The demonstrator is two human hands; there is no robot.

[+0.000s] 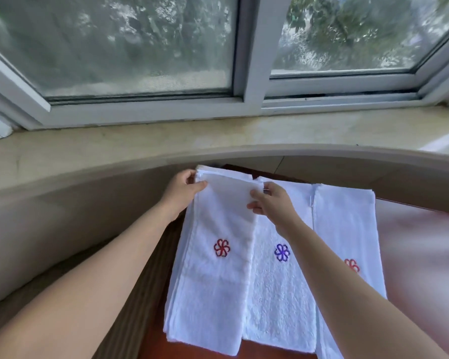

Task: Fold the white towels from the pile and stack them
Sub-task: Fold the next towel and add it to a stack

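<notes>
we pinch the soft, limp towel [218,244] at its far corners, left hand [182,193], right hand [270,203]; fingers gripping cloth.

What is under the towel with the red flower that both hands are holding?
Under the red-flower towel, layered white edges of more towels show along its left side. The blue-flower towel lies beside it. How many lie beneath is hidden.

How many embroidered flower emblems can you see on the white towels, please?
3: a red flower emblem on the left towel, a purple flower emblem on the middle towel, and a red emblem on the right towel, partly behind the right forearm. Layers underneath may hide more.
</notes>
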